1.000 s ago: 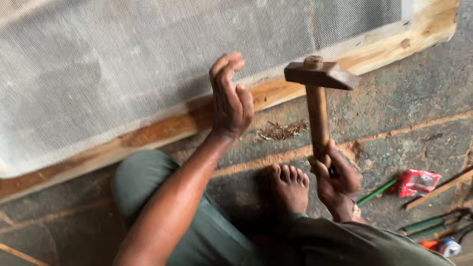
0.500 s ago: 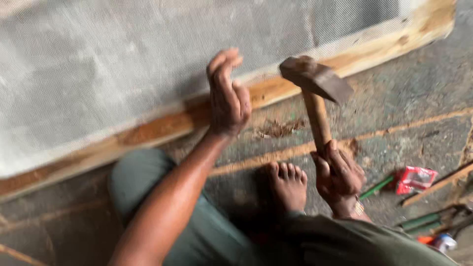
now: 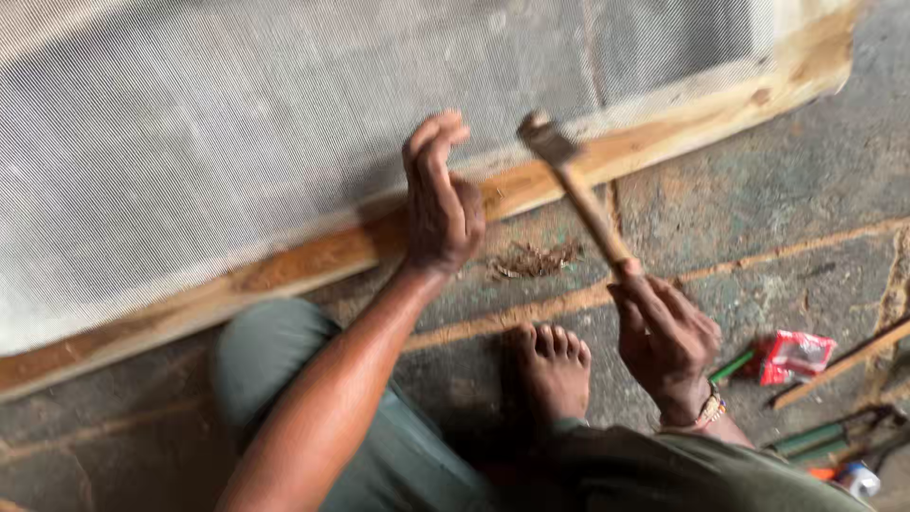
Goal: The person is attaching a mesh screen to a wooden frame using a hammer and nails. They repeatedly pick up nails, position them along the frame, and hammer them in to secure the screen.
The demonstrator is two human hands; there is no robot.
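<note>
My right hand [image 3: 666,343] has its fingers [image 3: 684,308] clenched around the lower end of the hammer [image 3: 580,194] handle, and the handle slants up and to the left so that the blurred metal head sits just over the wooden frame [image 3: 664,133]. My left hand [image 3: 441,204] holds nothing that I can make out: its fingers [image 3: 431,142] are held together, slightly curled, standing on edge against the frame and the mesh [image 3: 237,142], just left of the hammer head; whether a nail is pinched there I cannot tell. The grey mesh is stretched across the frame and fills the upper part of the view. Below the frame, a small heap of wood shavings [image 3: 531,258] lies on the stone floor [image 3: 777,228] between my two hands. My bare foot [image 3: 553,370] rests on the floor beside the right hand. Further right, a small red packet [image 3: 796,353], a green-handled tool [image 3: 732,366] and a wooden stick [image 3: 844,364] lie near one another on the floor.
</note>
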